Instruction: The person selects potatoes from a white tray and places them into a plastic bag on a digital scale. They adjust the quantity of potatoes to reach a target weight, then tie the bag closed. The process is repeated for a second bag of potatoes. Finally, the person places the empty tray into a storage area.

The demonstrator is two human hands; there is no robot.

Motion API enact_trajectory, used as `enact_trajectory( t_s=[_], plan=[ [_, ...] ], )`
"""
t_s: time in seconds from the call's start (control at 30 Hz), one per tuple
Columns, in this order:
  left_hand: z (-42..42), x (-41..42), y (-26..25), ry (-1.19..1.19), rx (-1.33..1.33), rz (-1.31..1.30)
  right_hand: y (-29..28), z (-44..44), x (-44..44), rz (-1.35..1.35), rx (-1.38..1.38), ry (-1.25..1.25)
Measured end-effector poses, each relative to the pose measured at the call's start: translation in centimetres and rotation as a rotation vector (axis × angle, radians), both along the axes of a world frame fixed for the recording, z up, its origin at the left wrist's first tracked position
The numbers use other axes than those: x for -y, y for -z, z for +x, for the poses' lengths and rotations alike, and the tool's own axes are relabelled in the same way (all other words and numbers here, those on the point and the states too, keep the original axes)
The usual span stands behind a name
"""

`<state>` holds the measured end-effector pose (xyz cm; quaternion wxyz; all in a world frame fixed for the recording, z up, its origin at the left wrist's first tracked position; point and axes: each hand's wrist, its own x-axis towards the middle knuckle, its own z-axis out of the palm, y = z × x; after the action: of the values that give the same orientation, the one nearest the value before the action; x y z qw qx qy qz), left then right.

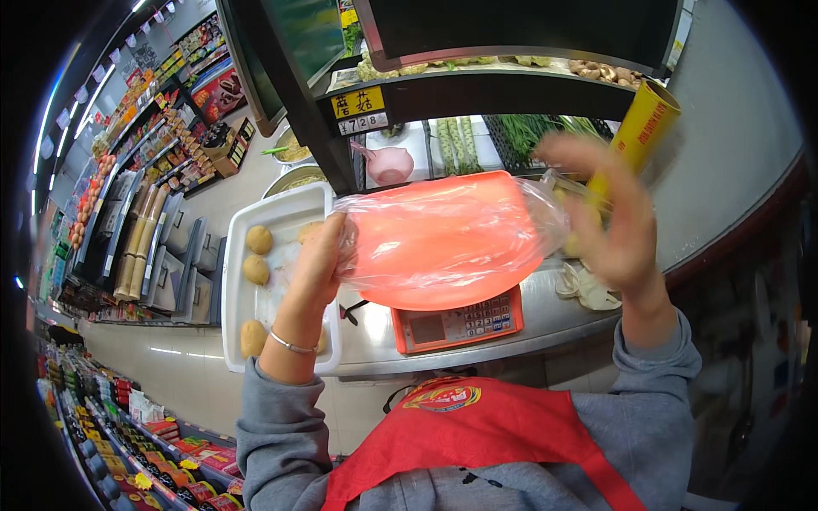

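Observation:
A clear plastic bag (441,223) is stretched flat above the orange pan (447,299) of a digital weighing scale (457,324). My left hand (319,255) pinches the bag's gathered left end, close to the right side of a white plastic tray (231,287). Several potatoes (255,270) lie in that tray, some partly hidden by my left hand and arm. Beside the bag's loose right end, my right hand (607,223) is raised with its fingers apart, blurred by motion. The pan shows through the film and looks bare.
A yellow tube (642,131) stands tilted behind my right hand. A crumpled white cloth or glove (586,287) lies on the metal counter (377,335). Beyond are a pink ladle (390,165), vegetable crates (533,137) and a price sign (359,110). Grocery shelves (147,153) fill the left.

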<state>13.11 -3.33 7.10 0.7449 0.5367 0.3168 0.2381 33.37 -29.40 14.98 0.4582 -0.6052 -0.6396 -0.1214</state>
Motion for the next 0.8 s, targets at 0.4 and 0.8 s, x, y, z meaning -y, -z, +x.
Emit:
enact_trajectory(
  t_s=[0.4,0.8],
  plan=[
    [-1.7,-1.9,-0.5,-0.064,-0.077,0.906,5.9,2.2,-7.5,-1.224,0.51,0.222],
    [4.3,-1.6,1.8,0.751,-0.834,2.003,6.3,2.4,-7.7,-1.386,0.548,0.241]
  ],
)
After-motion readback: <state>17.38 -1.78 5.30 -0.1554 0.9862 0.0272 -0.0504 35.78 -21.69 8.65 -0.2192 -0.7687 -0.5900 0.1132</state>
